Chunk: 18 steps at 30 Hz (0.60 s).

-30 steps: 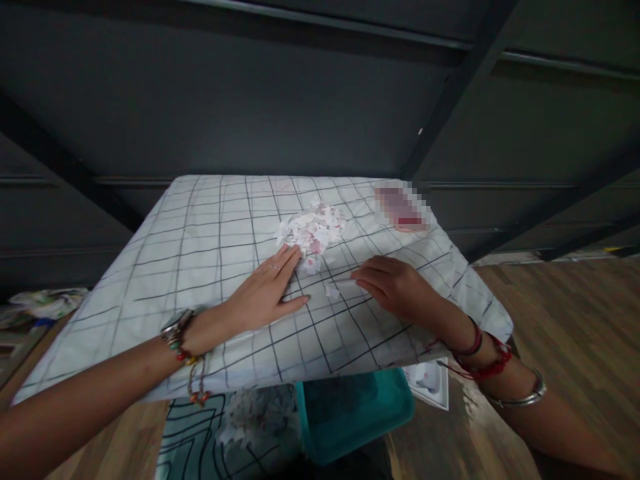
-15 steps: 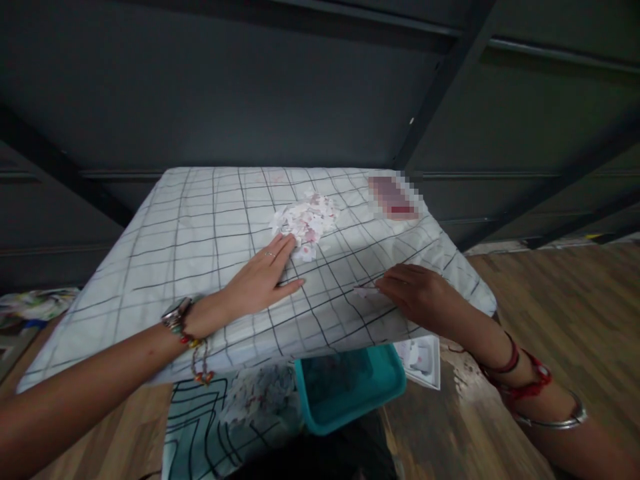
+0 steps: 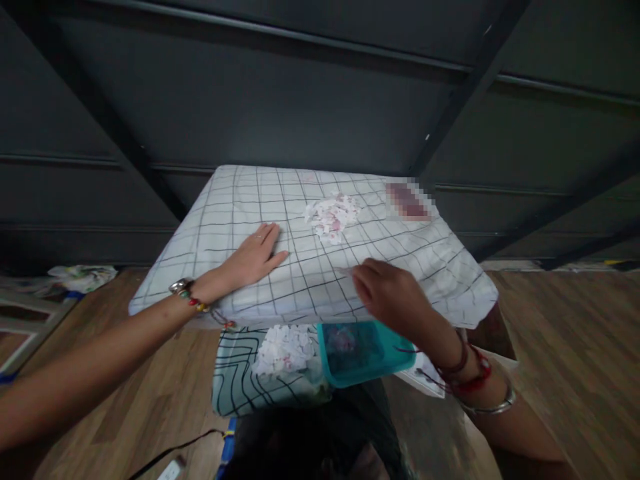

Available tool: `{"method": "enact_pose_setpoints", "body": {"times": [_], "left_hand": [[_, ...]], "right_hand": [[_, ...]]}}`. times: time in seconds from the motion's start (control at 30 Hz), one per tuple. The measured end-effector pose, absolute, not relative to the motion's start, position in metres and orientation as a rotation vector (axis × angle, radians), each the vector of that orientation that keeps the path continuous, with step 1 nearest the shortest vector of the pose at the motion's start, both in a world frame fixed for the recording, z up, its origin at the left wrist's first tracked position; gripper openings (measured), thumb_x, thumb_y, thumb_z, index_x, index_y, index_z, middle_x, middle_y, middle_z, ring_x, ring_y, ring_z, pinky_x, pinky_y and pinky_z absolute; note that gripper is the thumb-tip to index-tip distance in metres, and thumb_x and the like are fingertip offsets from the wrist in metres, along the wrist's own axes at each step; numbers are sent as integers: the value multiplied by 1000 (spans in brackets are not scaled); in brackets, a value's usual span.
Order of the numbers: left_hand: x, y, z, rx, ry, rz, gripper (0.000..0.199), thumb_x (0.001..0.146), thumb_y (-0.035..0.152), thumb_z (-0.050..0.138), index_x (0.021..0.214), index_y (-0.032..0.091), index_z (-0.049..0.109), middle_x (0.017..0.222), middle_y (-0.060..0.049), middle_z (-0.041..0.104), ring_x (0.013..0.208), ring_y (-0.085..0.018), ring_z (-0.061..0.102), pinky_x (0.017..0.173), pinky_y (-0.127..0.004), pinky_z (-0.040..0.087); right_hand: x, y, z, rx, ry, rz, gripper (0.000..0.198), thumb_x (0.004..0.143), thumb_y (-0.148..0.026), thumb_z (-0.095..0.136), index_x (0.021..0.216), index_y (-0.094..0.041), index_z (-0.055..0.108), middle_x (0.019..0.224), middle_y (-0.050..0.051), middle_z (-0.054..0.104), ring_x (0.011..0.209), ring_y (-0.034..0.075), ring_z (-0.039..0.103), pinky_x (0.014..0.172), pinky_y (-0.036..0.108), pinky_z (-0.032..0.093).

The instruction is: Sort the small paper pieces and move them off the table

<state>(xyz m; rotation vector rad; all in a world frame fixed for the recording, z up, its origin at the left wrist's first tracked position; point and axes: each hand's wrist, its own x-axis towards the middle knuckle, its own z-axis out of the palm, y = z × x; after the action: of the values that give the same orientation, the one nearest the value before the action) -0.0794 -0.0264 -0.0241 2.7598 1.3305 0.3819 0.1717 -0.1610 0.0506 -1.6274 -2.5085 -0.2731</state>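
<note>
My left hand [image 3: 253,259] lies flat on the checked white tablecloth [image 3: 225,207], its fingers stretched out and the thumb apart, holding nothing. To its right is a heap of small white and pinkish paper-like pieces [image 3: 334,217], which the hand does not touch. Over the near side of the cloth, my right hand [image 3: 387,288] is closed in a pinch. A small, thin whitish piece [image 3: 344,271] sticks out from its fingertips; blur hides exactly what it is.
Below the table edge stands a teal plastic basin [image 3: 367,379], beside a second heap of white pieces [image 3: 286,350] on a patterned cloth [image 3: 235,373]. A white box [image 3: 425,383] sits right of the basin. A pixelated dark reddish item [image 3: 409,201] lies at the table's far right.
My left hand has drawn back from the heap on the table. My right hand has shifted left, still pinching the whitish piece. The view has turned left and down.
</note>
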Motion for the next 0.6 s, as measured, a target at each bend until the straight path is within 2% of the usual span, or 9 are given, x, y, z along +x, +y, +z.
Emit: {"method": "enact_pose_setpoints", "body": {"times": [0.13,0.23,0.37,0.6], "left_hand": [[-85,-27,-26,2780,1354,401,67,88,53,24,135,5,22,142,-17,25,132,-29,18,106,-41,21],[-80,-27,-27,2793,1341,403,67,89,53,23,136,4,22,141,-18,26,132,-29,18,105,-40,22],[-77,-28,-27,2810,1331,376,67,89,51,22,135,4,23,141,-17,27,132,-28,18,106,-40,20],[-91,-29,-25,2752,1361,383,66,89,51,22,134,2,26,139,-21,29,130,-29,22,104,-43,21]], "right_hand": [[217,-168,52,-1920,-2392,-387,23,86,-19,39,78,-15,60,77,6,60,68,15,54,56,26,32],[217,-176,43,-1993,-2439,-359,23,86,-17,39,78,-15,61,75,5,60,67,15,54,55,26,31],[174,-178,29,-1868,-2448,-286,20,85,-15,40,84,-15,60,78,5,60,69,14,55,57,25,32],[136,-154,34,-1578,-2512,-151,23,88,-18,36,79,-15,57,75,4,58,65,12,50,54,24,29]]}}
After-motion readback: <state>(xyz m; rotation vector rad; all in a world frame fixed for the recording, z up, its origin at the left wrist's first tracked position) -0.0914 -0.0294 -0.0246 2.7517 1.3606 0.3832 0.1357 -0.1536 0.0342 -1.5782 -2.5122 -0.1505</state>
